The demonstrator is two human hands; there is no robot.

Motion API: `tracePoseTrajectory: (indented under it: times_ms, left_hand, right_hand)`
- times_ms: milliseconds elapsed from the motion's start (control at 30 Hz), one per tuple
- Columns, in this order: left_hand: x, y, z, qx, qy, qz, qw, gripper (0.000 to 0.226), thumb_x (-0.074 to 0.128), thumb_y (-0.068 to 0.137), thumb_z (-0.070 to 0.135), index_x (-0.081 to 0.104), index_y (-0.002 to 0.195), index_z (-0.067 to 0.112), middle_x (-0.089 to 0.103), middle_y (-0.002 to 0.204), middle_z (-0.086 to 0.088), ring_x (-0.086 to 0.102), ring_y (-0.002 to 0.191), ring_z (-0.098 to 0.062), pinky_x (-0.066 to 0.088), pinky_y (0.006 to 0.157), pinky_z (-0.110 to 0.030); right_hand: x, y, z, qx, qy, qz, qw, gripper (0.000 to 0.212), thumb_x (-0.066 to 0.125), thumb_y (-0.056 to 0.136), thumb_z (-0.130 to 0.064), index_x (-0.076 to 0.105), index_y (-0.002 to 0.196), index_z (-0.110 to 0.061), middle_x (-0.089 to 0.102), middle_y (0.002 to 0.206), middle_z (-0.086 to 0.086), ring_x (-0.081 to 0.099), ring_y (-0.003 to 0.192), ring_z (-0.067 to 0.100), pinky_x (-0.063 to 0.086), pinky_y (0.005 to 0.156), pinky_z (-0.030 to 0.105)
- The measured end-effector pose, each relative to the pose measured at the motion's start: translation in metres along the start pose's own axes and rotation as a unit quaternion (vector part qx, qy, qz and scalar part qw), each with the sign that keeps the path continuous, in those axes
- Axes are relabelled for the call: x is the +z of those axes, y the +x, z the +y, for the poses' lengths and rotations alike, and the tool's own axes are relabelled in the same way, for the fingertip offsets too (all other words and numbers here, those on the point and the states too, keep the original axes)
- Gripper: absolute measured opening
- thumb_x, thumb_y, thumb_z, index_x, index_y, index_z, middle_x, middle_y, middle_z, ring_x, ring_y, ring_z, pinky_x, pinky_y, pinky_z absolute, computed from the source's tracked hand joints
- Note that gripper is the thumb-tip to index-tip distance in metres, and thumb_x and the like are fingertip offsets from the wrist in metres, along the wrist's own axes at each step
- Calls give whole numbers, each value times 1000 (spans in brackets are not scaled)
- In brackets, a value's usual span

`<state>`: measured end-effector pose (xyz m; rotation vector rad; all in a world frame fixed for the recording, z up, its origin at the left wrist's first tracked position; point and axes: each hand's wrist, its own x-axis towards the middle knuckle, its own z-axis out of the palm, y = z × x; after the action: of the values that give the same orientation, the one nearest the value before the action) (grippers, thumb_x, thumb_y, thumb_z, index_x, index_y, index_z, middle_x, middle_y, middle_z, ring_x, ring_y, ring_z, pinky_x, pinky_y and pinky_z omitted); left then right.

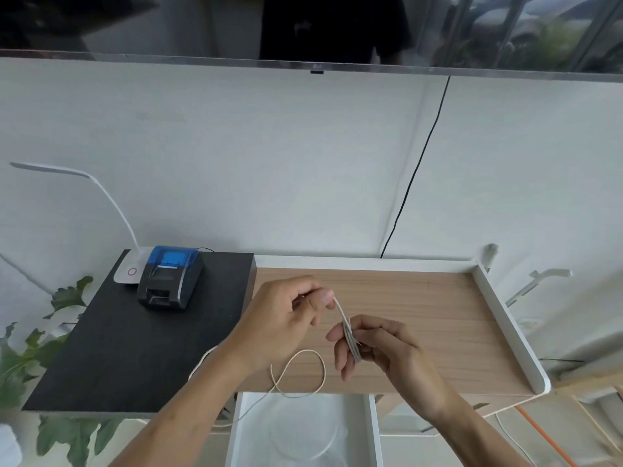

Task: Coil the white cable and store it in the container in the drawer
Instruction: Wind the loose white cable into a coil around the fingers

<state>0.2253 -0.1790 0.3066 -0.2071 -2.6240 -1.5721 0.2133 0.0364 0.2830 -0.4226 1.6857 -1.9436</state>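
Note:
The white cable [323, 369] runs between both hands above the wooden desk top [421, 318]. My right hand [377, 352] is shut on a small flat bundle of coiled cable turns. My left hand [286, 318] pinches a strand that leads up from that bundle. A loose loop of cable hangs down over the desk's front edge toward the open white drawer [372, 429]. Inside the drawer lies a round clear container [303, 429], below the hands.
A black side table [118, 348] on the left carries a blue-and-black receipt printer [170, 278] and a white desk lamp [129, 271]. Green plant leaves [30, 358] reach in at the far left. A black wire [414, 176] hangs down the wall. An orange cable [546, 436] lies at the lower right.

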Motion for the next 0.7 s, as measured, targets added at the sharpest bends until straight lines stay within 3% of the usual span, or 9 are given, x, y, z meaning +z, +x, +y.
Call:
tracePoseTrajectory:
  times_ms: [133,233,333,433,500,600,700]
  left_hand:
    - [5,9,-19,-24,-73,18,997,25,68,101,32,79,86,16,64,63,6,59,61,-2,49,65,-16]
    - [20,6,-39,-58,-135,36,989,29,71,97,37,80,85,12,68,68,-16,63,67,-15,55,70,-42]
    - [41,-6,-62,-110,-147,47,982,27,74,99,33,78,82,12,70,75,-25,63,69,-18,59,75,-53]
    - [60,-31,-61,-108,-113,18,988,37,65,102,41,75,80,13,65,59,0,58,61,-8,50,66,-32]
    - [66,-48,-48,-106,-106,-12,989,42,61,101,48,74,79,14,63,57,2,56,57,-7,46,62,-26]
    - [64,-63,-33,-71,-50,-52,995,39,61,105,45,75,82,17,69,60,-3,56,53,-11,45,58,-30]
    - [46,-66,-13,-45,-8,-94,995,33,60,107,41,77,89,20,74,68,-2,50,51,-4,40,57,-15]
  right_hand:
    - [3,0,-7,7,39,-29,999,38,42,96,-12,75,104,3,72,82,23,65,69,32,54,76,32]
    - [4,2,-12,18,110,-58,992,41,41,95,-11,73,112,8,74,93,31,71,77,36,57,80,36]
    - [5,7,-19,16,217,-71,974,48,48,91,-16,68,122,16,73,111,38,75,92,41,62,87,41]
    - [-1,15,-22,7,282,-49,958,59,49,96,-25,57,135,20,64,133,41,71,117,46,58,104,48]
    - [-6,21,-21,8,271,-29,962,65,42,103,-36,52,139,18,63,138,39,66,127,46,52,111,49]
    - [-10,25,-14,17,183,7,983,75,37,104,-51,53,140,12,68,135,33,66,128,45,52,112,49]
    - [-11,24,-7,20,122,37,992,77,35,101,-56,55,139,7,73,130,28,71,120,43,57,102,44]
